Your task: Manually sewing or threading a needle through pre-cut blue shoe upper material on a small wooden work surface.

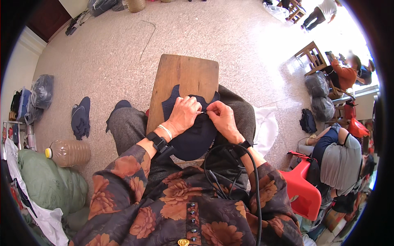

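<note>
The person's left hand (186, 112) and right hand (221, 117) pinch dark cloth (191, 141) close together, above the near part of a wooden tabletop (186, 71). A white bit (200, 112) at the fingertips is too small to identify. Left, a yellow-capped jug (74, 152) lies on the speckled floor (102, 53); right, a red chair (305, 186) stands beside a bent-over co-worker (338, 164) in grey.
</note>
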A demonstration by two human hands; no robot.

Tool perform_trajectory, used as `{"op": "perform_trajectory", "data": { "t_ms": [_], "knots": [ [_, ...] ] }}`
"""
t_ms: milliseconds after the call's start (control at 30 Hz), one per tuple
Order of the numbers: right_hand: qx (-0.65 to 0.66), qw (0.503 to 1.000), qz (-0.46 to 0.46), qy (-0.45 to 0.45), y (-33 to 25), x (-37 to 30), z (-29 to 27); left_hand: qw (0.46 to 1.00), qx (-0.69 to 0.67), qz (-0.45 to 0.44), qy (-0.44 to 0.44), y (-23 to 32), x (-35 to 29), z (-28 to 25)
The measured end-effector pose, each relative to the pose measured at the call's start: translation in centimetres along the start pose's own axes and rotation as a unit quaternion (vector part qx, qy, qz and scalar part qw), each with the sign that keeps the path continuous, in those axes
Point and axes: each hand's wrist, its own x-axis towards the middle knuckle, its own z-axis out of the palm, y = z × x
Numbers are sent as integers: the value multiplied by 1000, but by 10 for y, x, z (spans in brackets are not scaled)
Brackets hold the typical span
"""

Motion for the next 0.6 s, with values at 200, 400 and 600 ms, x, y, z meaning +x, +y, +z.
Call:
{"op": "perform_trajectory", "data": {
  "t_ms": [200,400,600],
  "knots": [
    [129,991,41,-9,11,-1,-3,997,58,21,-41,-5,-3,-3],
    [112,993,39,-20,11,0,-4,999,13,40,11,-4,-3,-10],
    [107,994,24,-11,11,-1,-2,998,-40,41,22,-6,-5,-11]
  ]
}}
